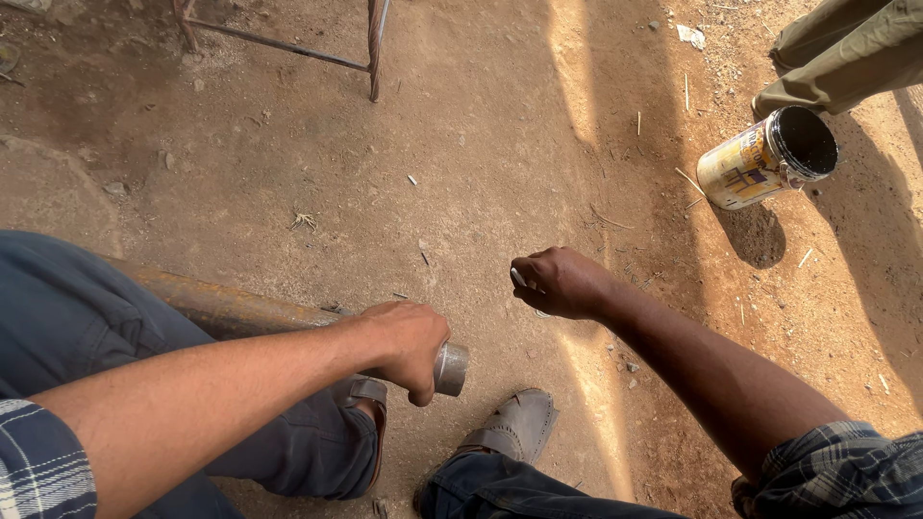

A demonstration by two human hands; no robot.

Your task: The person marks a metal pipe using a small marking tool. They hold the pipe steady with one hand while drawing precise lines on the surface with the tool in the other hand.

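My left hand wraps around the near end of a long rusty metal pipe that lies across my lap; the pipe's grey end sticks out past my fingers. My right hand hovers over the dirt ground to the right of the pipe end, fingers curled on a small pale thin object that I cannot identify. The two hands are apart, about a hand's width.
An open paint tin with a black inside sits tilted on the dirt at the upper right, beside another person's trouser leg. A metal frame's legs stand at the top. My sandalled feet are below.
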